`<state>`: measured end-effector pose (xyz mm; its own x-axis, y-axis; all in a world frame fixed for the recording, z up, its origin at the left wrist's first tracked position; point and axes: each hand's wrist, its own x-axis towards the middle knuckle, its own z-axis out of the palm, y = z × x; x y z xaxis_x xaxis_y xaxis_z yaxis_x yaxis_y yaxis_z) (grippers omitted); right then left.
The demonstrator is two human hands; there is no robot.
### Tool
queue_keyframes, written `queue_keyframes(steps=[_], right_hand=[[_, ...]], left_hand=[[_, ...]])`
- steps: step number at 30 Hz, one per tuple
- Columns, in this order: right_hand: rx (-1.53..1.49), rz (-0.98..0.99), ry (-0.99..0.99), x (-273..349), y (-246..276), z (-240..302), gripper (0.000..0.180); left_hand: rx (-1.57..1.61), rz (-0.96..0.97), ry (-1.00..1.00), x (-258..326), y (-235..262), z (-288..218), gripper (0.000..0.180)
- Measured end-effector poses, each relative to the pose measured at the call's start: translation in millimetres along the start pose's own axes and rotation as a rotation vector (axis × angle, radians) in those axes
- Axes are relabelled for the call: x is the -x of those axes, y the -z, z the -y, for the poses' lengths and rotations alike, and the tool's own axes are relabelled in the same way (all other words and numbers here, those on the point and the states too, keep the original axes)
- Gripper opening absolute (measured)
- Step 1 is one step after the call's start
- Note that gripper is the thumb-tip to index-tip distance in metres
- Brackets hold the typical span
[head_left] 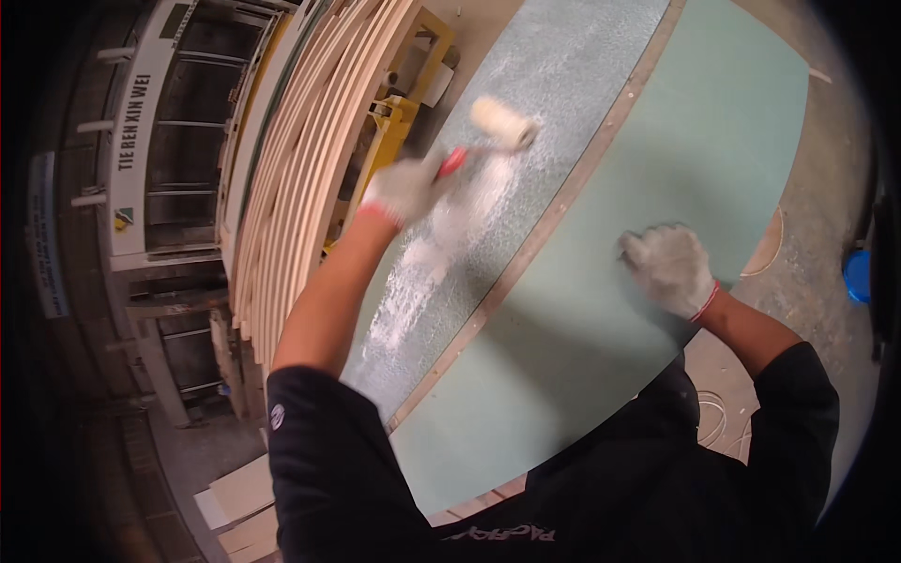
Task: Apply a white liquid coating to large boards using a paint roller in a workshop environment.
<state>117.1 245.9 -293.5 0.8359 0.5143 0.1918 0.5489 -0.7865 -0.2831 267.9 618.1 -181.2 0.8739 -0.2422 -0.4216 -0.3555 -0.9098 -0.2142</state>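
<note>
A: Landmark first. We use the brown strip (pixel 554 211) running between the two surfaces. What step do we log?

B: Spreading, we judge. Left of the strip, a white coating (pixel 427 258) lies in patches on the grey surface (pixel 601 38), thickest-looking along the middle and nearer end.

A: And the roller (pixel 501 122)?

B: Left of the strip, over the grey surface, at the far end of the white. Blurred, so we can't tell whether its sleeve is touching down.

A: Hands?

B: The left hand (pixel 405 190), gloved, is wrapped round the roller's red handle. The right hand (pixel 671 267), also gloved, is right of the strip, at the green board (pixel 713 113). We see no tool in it; its finger posture we can't tell.

A: What does the next move call for?

B: Even pressure, we think, drawing the thick patches out toward thinner areas, without running over the strip. We'd guess the coating drags unevenly where it's heaped.
</note>
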Motion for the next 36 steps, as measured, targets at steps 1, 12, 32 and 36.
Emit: queue_keyframes(steps=[1,12,32,36], right_hand=[[-0.034,-0.072,0.014,-6.8,-6.1,2.5,0.017],[0.116,-0.251,-0.376,6.3,-27.0,50.0,0.015],[0.089,-0.328,-0.369,9.8,-35.5,46.2,0.015],[0.102,-0.259,-0.362,6.3,-33.9,45.5,0.016]], left_hand=[[0.022,-0.032,-0.010,-16.0,5.4,-4.5,0.046],[0.000,0.149,0.212,228.8,-135.6,148.1,0.068],[0.205,-0.139,0.039,136.2,-142.8,153.8,0.062],[0.018,0.108,0.152,337.8,-206.0,231.0,0.062]])
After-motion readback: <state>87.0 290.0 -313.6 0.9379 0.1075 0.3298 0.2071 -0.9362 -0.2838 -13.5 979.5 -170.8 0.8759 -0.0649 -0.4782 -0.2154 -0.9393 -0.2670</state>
